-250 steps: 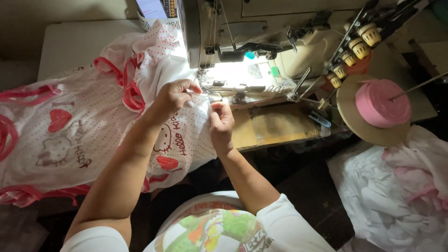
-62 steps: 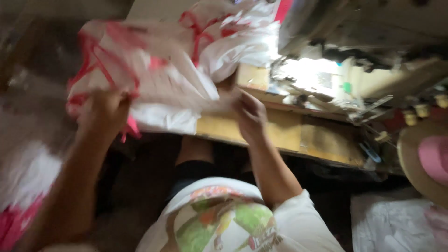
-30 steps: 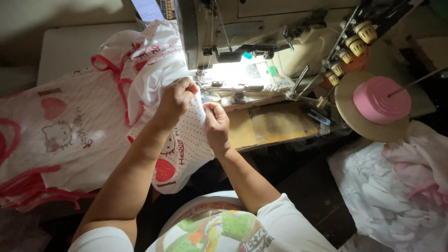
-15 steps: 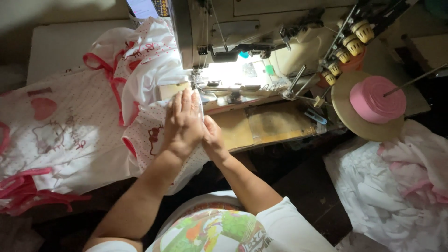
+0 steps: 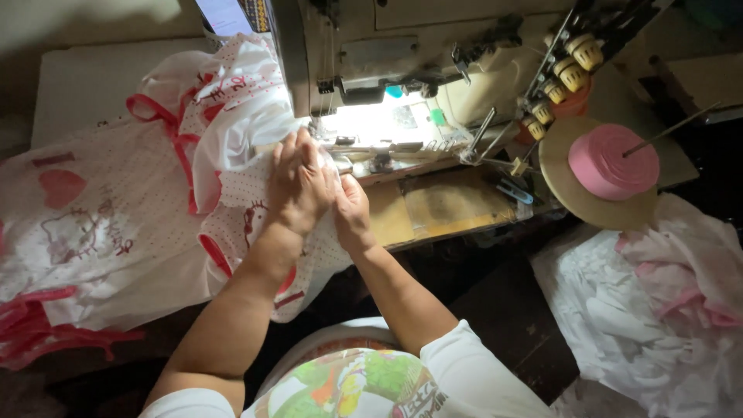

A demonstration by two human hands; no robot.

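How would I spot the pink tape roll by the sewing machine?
Start at the sewing machine at the top. To its right, past the row of yellow knobs, a round tan disc lies flat. The pink tape roll sits on it, the only solid pink round thing, with a thin rod across it.

I see the wearer from above, head cam. Both arms bare from just above the elbows down to left hand (image 5: 300, 184) and right hand (image 5: 352, 215); no gloves, rings, watch or bracelets that I can make out. Top is a white short-sleeve tee (image 5: 472, 379), sleeves w/ plain hems ending at upper arm, no cuffs or trim. Front of tee has big multicolour print (image 5: 352, 383): green blobs, orange/red bits, some yellow, dark edge at lower right. Fabric looks soft, slightly creased at right sleeve. Rest of body out of frame.
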